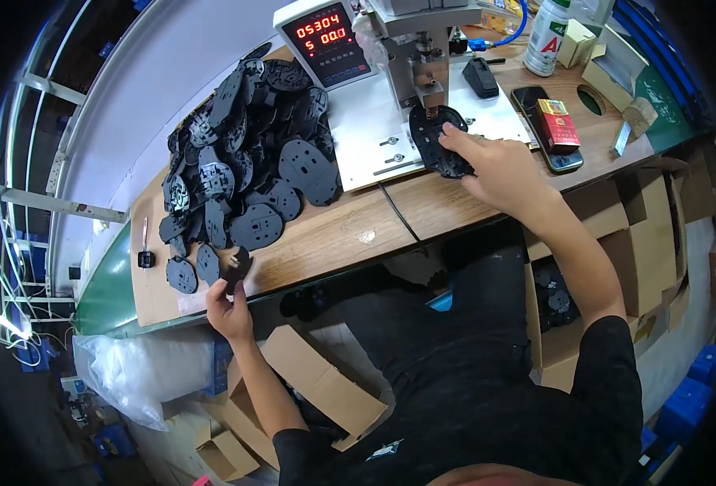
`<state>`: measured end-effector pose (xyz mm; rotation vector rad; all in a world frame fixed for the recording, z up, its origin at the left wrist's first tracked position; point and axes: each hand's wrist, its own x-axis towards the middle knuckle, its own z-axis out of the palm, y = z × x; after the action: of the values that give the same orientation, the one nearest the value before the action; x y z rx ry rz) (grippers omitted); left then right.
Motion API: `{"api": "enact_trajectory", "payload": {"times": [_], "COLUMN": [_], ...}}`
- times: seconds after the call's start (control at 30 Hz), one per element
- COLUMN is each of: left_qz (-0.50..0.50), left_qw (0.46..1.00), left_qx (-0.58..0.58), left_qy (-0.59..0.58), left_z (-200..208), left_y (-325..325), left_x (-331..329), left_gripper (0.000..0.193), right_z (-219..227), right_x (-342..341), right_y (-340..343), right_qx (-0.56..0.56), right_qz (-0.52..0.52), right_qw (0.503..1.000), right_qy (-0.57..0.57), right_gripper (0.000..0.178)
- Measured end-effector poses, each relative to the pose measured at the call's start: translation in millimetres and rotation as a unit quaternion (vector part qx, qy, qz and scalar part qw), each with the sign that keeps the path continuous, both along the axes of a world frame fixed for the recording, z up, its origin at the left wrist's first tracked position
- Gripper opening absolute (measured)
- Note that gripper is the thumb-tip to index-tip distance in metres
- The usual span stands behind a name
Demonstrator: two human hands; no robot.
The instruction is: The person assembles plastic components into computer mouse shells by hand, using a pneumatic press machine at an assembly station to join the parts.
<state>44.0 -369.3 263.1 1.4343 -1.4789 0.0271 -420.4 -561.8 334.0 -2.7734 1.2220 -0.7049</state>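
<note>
My right hand (pixel 503 172) grips the near right edge of a black oval plastic part (pixel 429 146), thumb and fingers closed on it. That part lies under the metal head of a bench press (pixel 429 69), on its white base plate (pixel 366 154). At the table's front edge, my left hand (pixel 230 314) pinches a small black plastic piece (pixel 239 266); its exact shape is partly hidden by the fingers. Just beyond the left hand lies a heap of similar black oval parts (pixel 248 154), with a few loose ones (pixel 181 275) beside it.
A control box with a red display (pixel 325 44) stands beside the press. Right of it are a phone (pixel 564 160), a red box (pixel 558 121), a white bottle (pixel 546 40) and small cartons (pixel 613 65). Below the table stand open cardboard boxes (pixel 325 377) and a clear plastic bag (pixel 143 368).
</note>
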Motion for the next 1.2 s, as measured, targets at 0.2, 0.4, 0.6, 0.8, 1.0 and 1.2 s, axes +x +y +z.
{"api": "enact_trajectory", "payload": {"times": [0.2, 0.4, 0.6, 0.8, 1.0, 1.2], "left_qz": [-0.116, -0.305, -0.260, -0.258, -0.239, -0.197], "left_qw": [0.978, 0.946, 0.958, 0.953, 0.962, 0.965], "left_qx": [0.085, -0.028, -0.003, 0.034, 0.014, 0.022], "left_qy": [0.148, -0.103, -0.121, -0.154, -0.133, -0.171], "left_z": [39, 69, 66, 45, 19, 15], "left_y": [-33, -101, -111, -98, -85, -85], "left_x": [-87, -159, -185, -176, -169, -169], "left_gripper": [0.053, 0.038, 0.039, 0.036, 0.038, 0.044], "right_z": [-2, -2, -2, -5, -8, -6], "right_x": [-1, 8, 20, 14, 14, 13], "right_y": [-1, 2, 8, 8, 5, 7], "right_qx": [-0.013, -0.017, -0.052, -0.054, -0.050, -0.052], "right_qz": [-0.004, -0.018, -0.020, -0.020, -0.013, -0.012], "right_qw": [1.000, 1.000, 0.997, 0.997, 0.998, 0.998], "right_qy": [0.002, -0.006, 0.057, 0.049, 0.038, 0.038], "right_gripper": [0.041, 0.039, 0.037, 0.040, 0.043, 0.043]}}
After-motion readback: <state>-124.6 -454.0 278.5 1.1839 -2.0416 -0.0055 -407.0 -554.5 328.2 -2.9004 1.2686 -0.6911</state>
